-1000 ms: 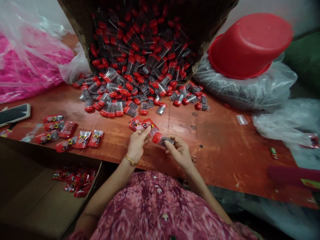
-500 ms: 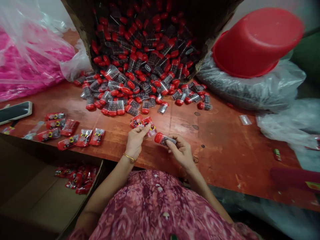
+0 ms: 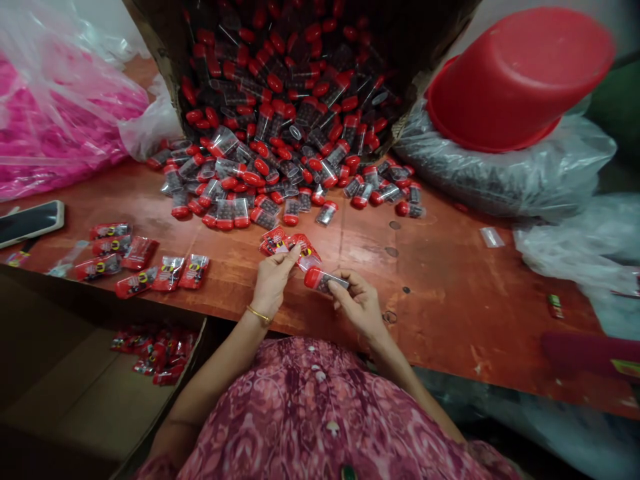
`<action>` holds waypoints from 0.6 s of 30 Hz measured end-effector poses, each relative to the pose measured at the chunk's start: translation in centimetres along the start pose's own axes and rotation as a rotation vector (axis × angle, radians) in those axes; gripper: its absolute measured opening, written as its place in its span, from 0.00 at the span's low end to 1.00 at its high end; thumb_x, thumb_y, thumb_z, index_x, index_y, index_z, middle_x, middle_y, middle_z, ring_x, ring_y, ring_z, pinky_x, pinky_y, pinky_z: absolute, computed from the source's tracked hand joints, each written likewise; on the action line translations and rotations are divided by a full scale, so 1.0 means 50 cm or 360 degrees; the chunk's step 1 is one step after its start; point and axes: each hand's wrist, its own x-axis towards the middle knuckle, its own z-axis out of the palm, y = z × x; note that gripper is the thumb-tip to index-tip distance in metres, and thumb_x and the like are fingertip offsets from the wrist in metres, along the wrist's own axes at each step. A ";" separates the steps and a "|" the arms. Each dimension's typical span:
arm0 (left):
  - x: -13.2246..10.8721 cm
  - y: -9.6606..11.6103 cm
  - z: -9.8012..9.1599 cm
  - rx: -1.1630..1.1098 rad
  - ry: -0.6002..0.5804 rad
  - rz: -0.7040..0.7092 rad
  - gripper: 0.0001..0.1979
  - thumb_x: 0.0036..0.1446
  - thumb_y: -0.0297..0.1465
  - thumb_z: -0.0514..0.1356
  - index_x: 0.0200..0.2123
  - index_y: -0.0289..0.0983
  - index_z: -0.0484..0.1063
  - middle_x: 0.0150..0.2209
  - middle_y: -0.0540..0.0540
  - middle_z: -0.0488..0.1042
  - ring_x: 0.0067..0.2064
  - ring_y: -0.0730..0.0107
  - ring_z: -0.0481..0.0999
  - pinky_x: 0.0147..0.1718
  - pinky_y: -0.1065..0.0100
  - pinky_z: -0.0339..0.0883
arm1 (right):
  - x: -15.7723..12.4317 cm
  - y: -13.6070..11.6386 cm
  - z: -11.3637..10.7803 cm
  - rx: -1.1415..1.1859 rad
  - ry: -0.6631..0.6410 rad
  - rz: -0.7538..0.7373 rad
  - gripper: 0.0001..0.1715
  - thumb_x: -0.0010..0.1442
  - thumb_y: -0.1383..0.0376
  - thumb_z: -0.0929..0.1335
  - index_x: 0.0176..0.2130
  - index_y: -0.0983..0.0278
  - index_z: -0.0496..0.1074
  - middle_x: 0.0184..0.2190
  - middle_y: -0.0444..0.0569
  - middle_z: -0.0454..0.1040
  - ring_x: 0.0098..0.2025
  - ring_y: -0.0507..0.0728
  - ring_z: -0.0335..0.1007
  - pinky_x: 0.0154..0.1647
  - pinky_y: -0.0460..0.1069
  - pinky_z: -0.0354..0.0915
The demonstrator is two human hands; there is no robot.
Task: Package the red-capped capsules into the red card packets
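My left hand (image 3: 274, 279) pinches a red printed wrapper (image 3: 306, 252) by its edge, above the wooden table. Closed around the clear end of a small red-capped container (image 3: 324, 280) is my right hand (image 3: 357, 300); the red cap points left and lies close to the wrapper. Dark contents show through the container's clear wall. Another red printed wrapper (image 3: 274, 241) lies on the table just behind my left fingers. Beyond both hands, a large heap of similar red-capped containers (image 3: 241, 213) spills out of an open cardboard box (image 3: 163, 60).
Several wrapped containers (image 3: 170, 273) and a phone (image 3: 31, 223) lie left on the table (image 3: 450, 307). Below sits a carton (image 3: 65, 407) holding wrapped containers. A pink-filled bag (image 3: 60, 127) is back left; a red bucket (image 3: 520, 80) rests on a plastic bag (image 3: 510, 180) at right.
My right hand has moved slightly left with the container, bringing its red cap nearer the wrapper. The wrapper in my left hand now looks more spread out.
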 end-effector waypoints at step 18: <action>0.001 -0.005 0.000 0.0019 -0.0001 0.0025 0.24 0.31 0.49 0.68 0.18 0.33 0.71 0.19 0.52 0.69 0.24 0.78 0.65 0.28 0.72 0.62 | -0.018 0.003 -0.005 -0.0033 0.0030 -0.0174 0.07 0.55 0.61 0.67 0.32 0.63 0.69 0.22 0.40 0.66 0.21 0.48 0.58 0.22 0.44 0.57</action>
